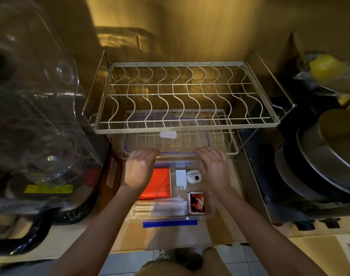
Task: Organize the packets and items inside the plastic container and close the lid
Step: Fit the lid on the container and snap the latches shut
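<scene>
A clear plastic container (192,217) with a blue front latch stands on the counter below me. Inside lie an orange packet (160,184), a white charger (180,178), a white earbud case (194,176), a red and black card packet (196,202) and several pale sachets (160,208). The clear lid (170,142), edged with a blue seal, lies on the lower wire shelf behind the container. My left hand (139,168) grips the lid's near left edge. My right hand (214,166) grips its near right edge.
A two-tier wire dish rack (182,96) stands over the lid, against the wall. A large clear water jug (30,108) fills the left side. Stacked pans and metal lids (319,162) sit on the right. The counter's edge and floor tiles lie below.
</scene>
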A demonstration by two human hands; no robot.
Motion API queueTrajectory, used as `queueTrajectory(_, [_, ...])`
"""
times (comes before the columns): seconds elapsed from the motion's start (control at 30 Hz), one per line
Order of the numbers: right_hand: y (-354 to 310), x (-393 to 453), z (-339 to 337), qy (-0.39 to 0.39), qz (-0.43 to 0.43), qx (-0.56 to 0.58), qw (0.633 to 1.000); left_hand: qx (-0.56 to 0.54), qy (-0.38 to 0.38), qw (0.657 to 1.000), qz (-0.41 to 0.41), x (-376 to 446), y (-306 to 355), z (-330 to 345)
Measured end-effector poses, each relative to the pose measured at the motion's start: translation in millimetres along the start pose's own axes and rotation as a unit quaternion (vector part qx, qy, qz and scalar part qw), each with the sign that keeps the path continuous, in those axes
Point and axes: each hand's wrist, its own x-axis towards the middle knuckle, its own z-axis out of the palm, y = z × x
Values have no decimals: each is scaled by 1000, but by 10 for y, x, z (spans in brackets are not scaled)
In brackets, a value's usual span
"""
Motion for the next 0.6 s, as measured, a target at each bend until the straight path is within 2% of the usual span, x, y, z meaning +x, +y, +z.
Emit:
queueTrajectory(0.13, [-35, -168, -337, -6, 66, 79, 995, -2, 22, 999, 26, -173, 186, -213])
queueTrajectory(0.3, [59, -286, -777, -34, 209, 270, 939, -37, 10, 998, 56, -378, 474, -582])
queueTrajectory(0.43, [160, -405, -1066, -94, 231, 371, 895, -79, -3, 996, 38, -422, 732, -959])
queueTrajectory(0.57, [130, -528, -1309, -150, 217, 440, 858, -158, -73, 985, -5, -452, 864, -1269])
queueTrajectory(0.6, [135, -561, -1310, -152, 220, 456, 849, -165, -68, 984, -10, -462, 861, -1301])
